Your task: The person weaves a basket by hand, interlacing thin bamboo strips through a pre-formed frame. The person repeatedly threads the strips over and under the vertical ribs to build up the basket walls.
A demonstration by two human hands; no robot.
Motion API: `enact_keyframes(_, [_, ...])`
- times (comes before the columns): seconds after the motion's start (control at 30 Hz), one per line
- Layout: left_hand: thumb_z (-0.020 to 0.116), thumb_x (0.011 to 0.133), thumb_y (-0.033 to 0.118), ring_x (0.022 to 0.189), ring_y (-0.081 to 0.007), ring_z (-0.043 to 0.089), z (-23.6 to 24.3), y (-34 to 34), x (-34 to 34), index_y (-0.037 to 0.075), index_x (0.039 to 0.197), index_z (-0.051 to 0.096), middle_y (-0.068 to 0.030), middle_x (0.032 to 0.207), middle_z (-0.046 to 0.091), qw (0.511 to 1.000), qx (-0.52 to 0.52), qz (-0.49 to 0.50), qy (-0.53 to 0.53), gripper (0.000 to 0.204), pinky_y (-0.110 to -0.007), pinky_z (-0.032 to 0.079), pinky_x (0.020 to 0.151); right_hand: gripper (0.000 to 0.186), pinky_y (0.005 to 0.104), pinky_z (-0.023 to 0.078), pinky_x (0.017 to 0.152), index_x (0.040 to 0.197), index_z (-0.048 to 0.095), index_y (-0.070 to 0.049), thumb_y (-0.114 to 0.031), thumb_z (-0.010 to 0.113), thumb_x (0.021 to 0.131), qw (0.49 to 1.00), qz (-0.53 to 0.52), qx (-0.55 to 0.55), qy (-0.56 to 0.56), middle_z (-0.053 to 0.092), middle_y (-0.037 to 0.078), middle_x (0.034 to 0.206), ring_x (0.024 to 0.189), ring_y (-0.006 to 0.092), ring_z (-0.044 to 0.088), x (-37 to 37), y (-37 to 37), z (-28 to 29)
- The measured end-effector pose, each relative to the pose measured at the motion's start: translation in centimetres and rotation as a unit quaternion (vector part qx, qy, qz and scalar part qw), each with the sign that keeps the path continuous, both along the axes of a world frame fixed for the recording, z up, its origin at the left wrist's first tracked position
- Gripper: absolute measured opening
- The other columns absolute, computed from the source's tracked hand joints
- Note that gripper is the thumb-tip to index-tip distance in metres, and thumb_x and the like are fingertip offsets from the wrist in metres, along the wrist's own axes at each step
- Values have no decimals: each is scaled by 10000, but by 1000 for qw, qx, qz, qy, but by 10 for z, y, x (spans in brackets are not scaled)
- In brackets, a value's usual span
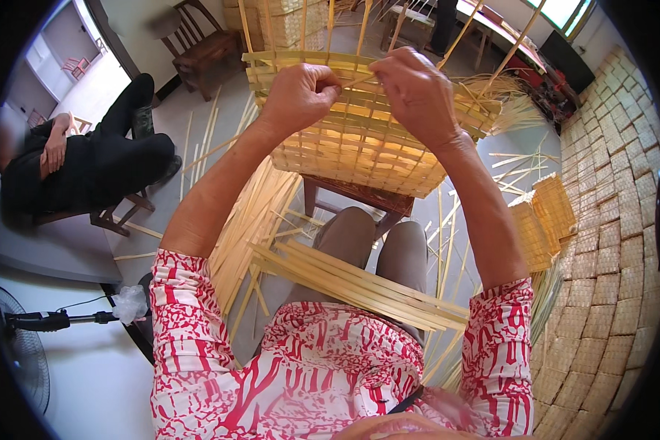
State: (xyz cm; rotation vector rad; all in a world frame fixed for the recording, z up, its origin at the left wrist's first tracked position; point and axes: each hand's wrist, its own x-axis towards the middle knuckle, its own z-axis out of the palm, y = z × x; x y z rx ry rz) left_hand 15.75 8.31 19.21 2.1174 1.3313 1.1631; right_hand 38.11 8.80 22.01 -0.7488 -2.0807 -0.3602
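Observation:
A woven bamboo basket (356, 150) stands in front of me on a small wooden stool (356, 192), with several upright stakes (331, 26) rising above its rim. At the upper edge my left hand (298, 97) pinches a thin bamboo strip (356, 79). My right hand (419, 94) is closed on the same strip a little to the right, its fingertips bent down at the weave. The strip runs between the two hands across the stakes. A bundle of flat bamboo strips (352, 284) lies across my lap.
Long strips (253, 227) lean at left of the stool. Stacked woven pieces (605, 286) form a wall at right, beside a smaller woven piece (546, 220). A seated person (88, 169) is at left, near a wooden chair (198, 48) and a fan (22, 352).

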Motion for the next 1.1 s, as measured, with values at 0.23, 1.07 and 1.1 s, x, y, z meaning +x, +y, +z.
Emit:
enact_keyframes(0.23, [642, 819, 99, 670, -270, 657, -3, 0, -11, 10, 887, 720, -160, 776, 677, 977, 189, 26, 97, 137, -378, 503, 626, 70, 432, 499, 763, 910, 669, -65, -74, 626, 855, 995, -24, -35, -95, 585, 96, 941, 907, 312, 624, -23, 0, 2])
enact_keyframes(1.07, [634, 742, 37, 831, -350, 651, -26, -10, 1, 53, 886, 636, -135, 843, 624, 942, 311, -36, 122, 145, -445, 525, 704, 79, 409, 481, 739, 901, 697, -33, -79, 680, 839, 994, 40, -105, -6, 596, 131, 927, 856, 326, 602, -2, -15, 3])
enact_keyframes(1.1, [622, 733, 21, 846, -325, 658, -18, -19, -4, 55, 894, 631, -113, 852, 631, 919, 346, -51, 180, 164, -428, 532, 702, 74, 409, 484, 747, 890, 702, -39, -90, 690, 838, 994, 48, -97, -19, 602, 127, 928, 861, 321, 606, 1, -15, 3])
